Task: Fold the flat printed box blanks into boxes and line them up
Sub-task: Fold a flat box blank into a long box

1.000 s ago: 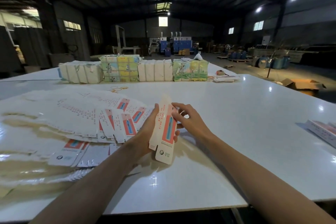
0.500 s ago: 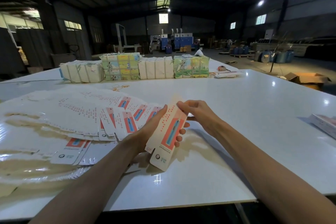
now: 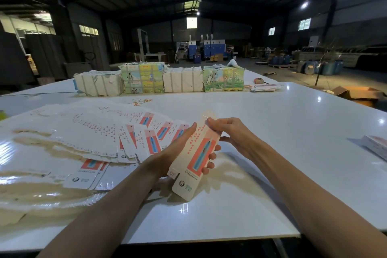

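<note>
A long white box blank (image 3: 195, 156) with a red panel and a blue toothbrush print is held above the white table (image 3: 272, 153). My left hand (image 3: 173, 153) grips its lower half from underneath, fingertips showing at its right edge. My right hand (image 3: 232, 134) pinches the blank's upper end. The blank leans to the right and looks partly opened into a sleeve. A fanned pile of flat blanks (image 3: 100, 134) lies on the table left of my hands.
Wrapped bundles (image 3: 159, 79) stand in a row at the table's far side, with a few loose blanks (image 3: 265, 87) to their right. Finished boxes (image 3: 377, 145) lie at the right edge. An open cardboard carton (image 3: 360, 93) sits on the floor beyond.
The blank has tipped from nearly upright to leaning right. My right hand has moved up to its top end, and both hands sit slightly lower and nearer.
</note>
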### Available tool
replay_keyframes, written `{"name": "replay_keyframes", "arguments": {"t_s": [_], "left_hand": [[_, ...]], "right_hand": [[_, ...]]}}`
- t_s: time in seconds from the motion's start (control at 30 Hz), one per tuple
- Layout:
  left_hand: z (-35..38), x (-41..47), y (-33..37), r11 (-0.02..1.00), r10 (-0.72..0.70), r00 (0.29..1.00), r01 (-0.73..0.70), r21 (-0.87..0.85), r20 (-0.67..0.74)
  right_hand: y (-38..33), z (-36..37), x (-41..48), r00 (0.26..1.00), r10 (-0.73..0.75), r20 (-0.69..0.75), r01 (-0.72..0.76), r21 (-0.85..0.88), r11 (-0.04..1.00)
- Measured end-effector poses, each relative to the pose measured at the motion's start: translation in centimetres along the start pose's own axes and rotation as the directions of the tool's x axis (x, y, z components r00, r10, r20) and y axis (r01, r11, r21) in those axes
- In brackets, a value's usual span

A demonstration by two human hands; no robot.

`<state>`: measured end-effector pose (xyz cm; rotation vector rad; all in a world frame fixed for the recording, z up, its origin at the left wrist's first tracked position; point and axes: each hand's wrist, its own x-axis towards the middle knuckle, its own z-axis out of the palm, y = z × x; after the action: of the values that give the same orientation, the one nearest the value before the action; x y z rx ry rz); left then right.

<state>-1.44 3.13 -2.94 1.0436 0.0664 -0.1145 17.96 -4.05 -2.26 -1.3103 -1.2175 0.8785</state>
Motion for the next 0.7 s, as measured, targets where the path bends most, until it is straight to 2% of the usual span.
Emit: {"name": "replay_keyframes", "arguments": {"t_s": [0.07,0.17,0.37,0.5,0.57,0.63,0.7], "left_hand": [[-0.6,0.0,0.7,0.990,-0.029,0.998,0.036,0.133,-0.053],[-1.8,0.8,0.0,0.982,0.083,0.978,-0.047,0.185,-0.190],[-2.6,2.6,-0.8,0.983,0.176,0.942,-0.153,0.102,-0.286],[-1.7,2.0,-1.0,0.949,0.309,0.906,-0.315,0.029,-0.290],[-0.8,1.8,-0.9,0.925,0.360,0.891,-0.379,-0.017,-0.277],[-0.4,1.6,-1.1,0.915,0.368,0.865,-0.402,-0.033,-0.340],[-0.5,1.4,-1.5,0.918,0.383,0.810,-0.389,0.083,-0.445]], "right_hand": [[0.0,-0.2,0.1,1.000,0.005,0.002,-0.005,-0.012,1.000],[-0.4,-0.3,0.2,0.999,-0.044,0.002,0.044,0.069,0.997],[-0.2,0.4,0.4,0.990,-0.132,-0.044,0.139,0.274,0.952],[0.2,1.5,0.2,0.993,-0.107,-0.056,0.120,0.409,0.904],[0.6,2.1,-0.1,0.994,-0.106,-0.001,0.099,0.363,0.926],[1.0,2.5,-0.3,0.990,-0.140,-0.003,0.135,0.294,0.946],[0.8,2.4,-0.5,0.984,-0.168,-0.062,0.178,0.246,0.953]]}}
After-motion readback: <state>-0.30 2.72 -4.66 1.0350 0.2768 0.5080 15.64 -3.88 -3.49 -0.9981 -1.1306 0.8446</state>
